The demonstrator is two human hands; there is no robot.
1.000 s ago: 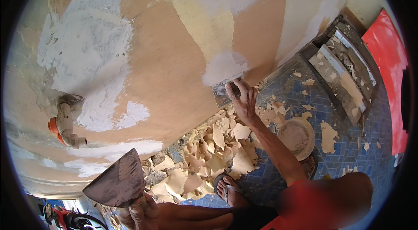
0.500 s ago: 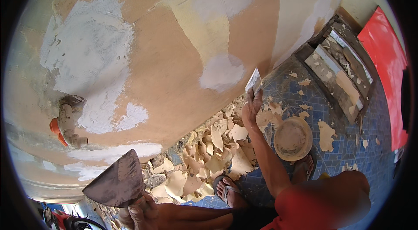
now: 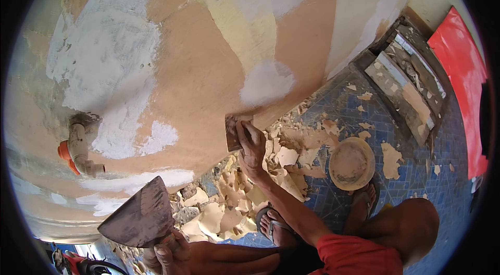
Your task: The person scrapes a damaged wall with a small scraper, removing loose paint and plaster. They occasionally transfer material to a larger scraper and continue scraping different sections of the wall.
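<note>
At the lower left, my left hand (image 3: 167,255) is closed around a wide putty knife (image 3: 139,217), its dark, smeared triangular blade pointing up and left. My right hand (image 3: 252,149) grips a small flat rectangular spreader (image 3: 233,133) and holds it at the lower part of the wall (image 3: 195,72), seemingly touching it. The spreader's face is brown and smeared. White filler patches (image 3: 112,66) cover parts of the tan and yellowish wall. One round pale patch (image 3: 268,82) lies just above the spreader.
Peeled paint flakes (image 3: 229,207) heap along the wall's foot. A round dusty basin (image 3: 351,164) stands on the blue tiled floor (image 3: 406,186) beside my sandalled foot. A plastic pipe elbow (image 3: 78,145) juts from the wall. Debris-covered boards (image 3: 406,85) and a red sheet (image 3: 461,77) are at right.
My right hand has swung left with the spreader, from near the floor edge to the wall below the round patch. My left hand with the putty knife has barely moved.
</note>
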